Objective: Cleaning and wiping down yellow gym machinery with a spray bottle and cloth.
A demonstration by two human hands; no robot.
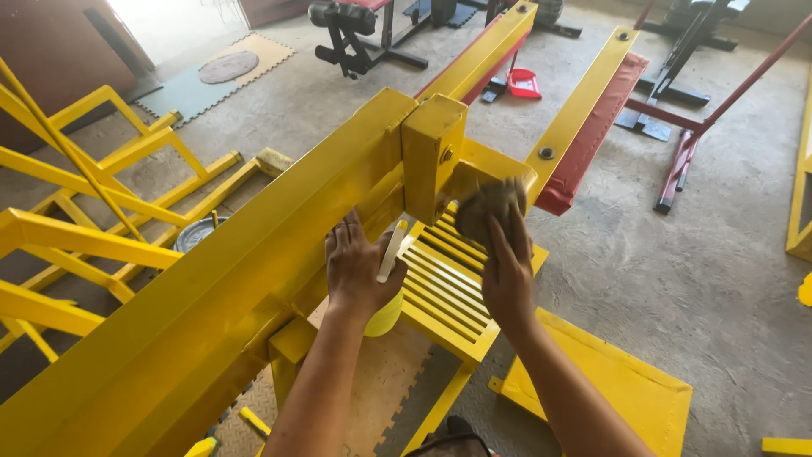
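Two hands up on a big yellow steel beam (211, 279) that runs diagonally across the shot, glossy paint all over it. Right hand (507, 271) has its fingers wrapped around a brownish wad of cloth or sponge (491, 207), pressed against the yellow bracket (486, 169) just beside the square block (431, 152) on the beam. Left hand (359, 267) is clamped around a yellow-green bottle (387, 309) with a whitish top, resting against the side of the beam, just left of the right hand.

Below the hands is a yellow slatted footplate (444, 292), and a flat yellow panel (617, 385) lies on the floor (710, 271) near it. Floor is rough grey concrete, dusty looking, with some tan puzzle matting (381, 381) under the frame. More yellow frames (85, 211) stacked on the left with a round metal tin (196, 233) between them. Farther back: a red padded bench (596, 127), a red dustpan (523, 83), black and dark red gym machines (685, 51), and a grey mat (203, 80) by a bright doorway.
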